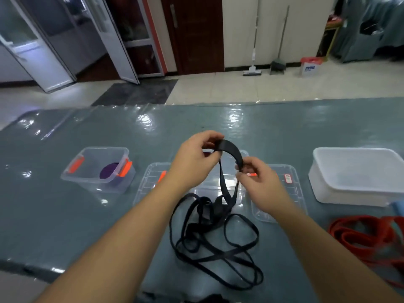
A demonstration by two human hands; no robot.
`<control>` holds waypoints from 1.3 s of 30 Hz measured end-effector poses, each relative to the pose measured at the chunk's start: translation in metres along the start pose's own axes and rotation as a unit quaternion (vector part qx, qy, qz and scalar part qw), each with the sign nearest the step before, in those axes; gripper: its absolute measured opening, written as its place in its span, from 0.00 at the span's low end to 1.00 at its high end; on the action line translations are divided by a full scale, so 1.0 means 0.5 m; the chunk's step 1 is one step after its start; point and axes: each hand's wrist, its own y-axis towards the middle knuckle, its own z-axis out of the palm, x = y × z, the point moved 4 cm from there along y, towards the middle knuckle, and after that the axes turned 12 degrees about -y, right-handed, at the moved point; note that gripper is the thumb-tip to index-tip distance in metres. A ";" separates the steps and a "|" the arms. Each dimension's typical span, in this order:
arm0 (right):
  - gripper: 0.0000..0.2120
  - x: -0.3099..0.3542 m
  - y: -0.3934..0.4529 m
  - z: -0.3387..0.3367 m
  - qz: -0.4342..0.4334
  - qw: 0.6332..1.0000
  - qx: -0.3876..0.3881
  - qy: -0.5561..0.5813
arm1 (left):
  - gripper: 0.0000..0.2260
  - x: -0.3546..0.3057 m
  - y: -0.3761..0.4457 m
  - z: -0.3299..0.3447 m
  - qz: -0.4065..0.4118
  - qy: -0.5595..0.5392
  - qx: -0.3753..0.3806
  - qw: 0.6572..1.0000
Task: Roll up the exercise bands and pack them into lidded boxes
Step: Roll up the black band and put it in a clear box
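Observation:
A long black exercise band (215, 239) lies in a loose tangle on the grey-green table in front of me. Its upper end arches between my hands above the table. My left hand (194, 158) pinches one end of the arch, and my right hand (256, 182) pinches the other. A clear box with orange latches (96, 169) stands at the left with a rolled purple band (109, 171) inside. A second clear box (209, 189) sits behind my hands, mostly hidden. Two clear lids (148, 182) (286, 186) lie flat beside it.
A large white lidded tub (354, 176) stands at the right. A red band (367, 239) lies heaped at the right front, with a blue item (399, 207) at the frame edge. The table's far edge (218, 103) meets a tiled floor with a mop and dustpan.

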 end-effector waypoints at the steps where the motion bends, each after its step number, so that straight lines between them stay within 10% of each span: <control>1: 0.11 0.015 0.005 -0.006 -0.006 1.000 -0.003 0.002 | 0.14 -0.014 0.004 -0.009 0.005 -0.011 0.001 1.000; 17: 0.18 0.365 0.076 -0.018 -0.116 0.977 -0.037 0.174 | 0.09 -0.247 0.087 -0.186 0.159 -0.074 0.044 0.984; 33: 0.19 0.412 0.106 0.000 -0.111 0.990 -0.039 0.082 | 0.10 -0.259 0.114 -0.278 0.401 0.193 0.096 0.890; 39: 0.08 0.455 0.087 -0.023 -0.177 0.983 -0.052 0.012 | 0.06 -0.289 0.136 -0.313 0.368 0.183 0.031 0.911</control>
